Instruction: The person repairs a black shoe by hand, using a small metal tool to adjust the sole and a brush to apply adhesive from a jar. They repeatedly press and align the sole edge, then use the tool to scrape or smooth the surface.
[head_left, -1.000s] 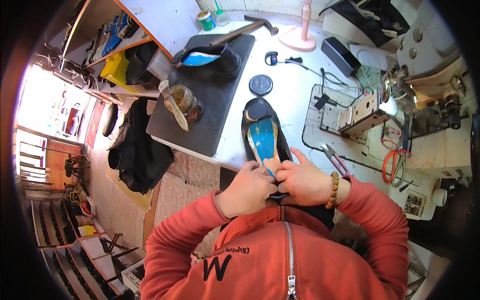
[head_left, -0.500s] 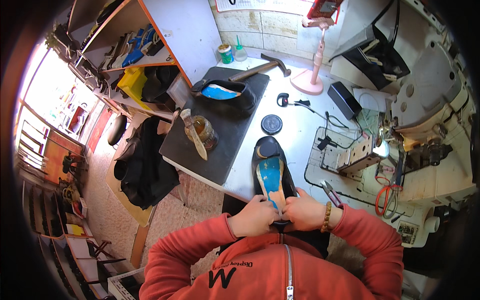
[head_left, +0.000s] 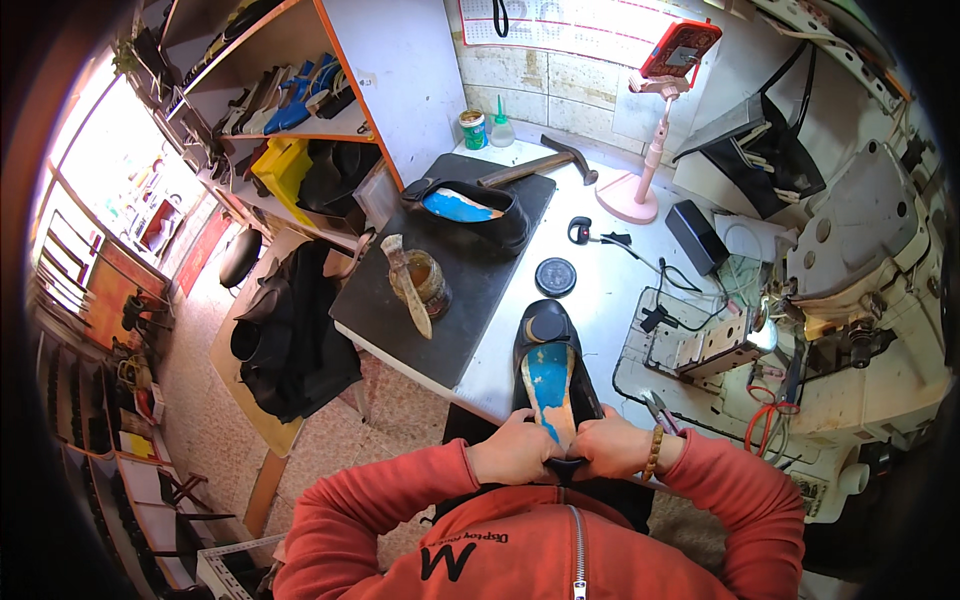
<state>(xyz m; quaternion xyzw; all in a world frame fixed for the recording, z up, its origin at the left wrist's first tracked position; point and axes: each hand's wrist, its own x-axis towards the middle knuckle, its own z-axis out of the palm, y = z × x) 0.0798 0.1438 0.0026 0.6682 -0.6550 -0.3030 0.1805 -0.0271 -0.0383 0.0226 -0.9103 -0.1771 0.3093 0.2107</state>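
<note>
Head view: since a second earlier, an outstretched finger of the right hand (head_left: 612, 447) was drawn in; the black shoe (head_left: 550, 375) was held at its heel end by it and the left hand (head_left: 515, 448), across the near edge of the bench (head_left: 598, 330), a closer grip being inferred. Two shoes were counted, the other shoe (head_left: 470, 217) on the mat (head_left: 480, 310); one jar (head_left: 432, 285), one hammer (head_left: 525, 169).

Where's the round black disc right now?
Head view, just right of centre: the round black disc lies on the white tabletop, just beyond the toe of the held black shoe and right of the dark mat.
</note>
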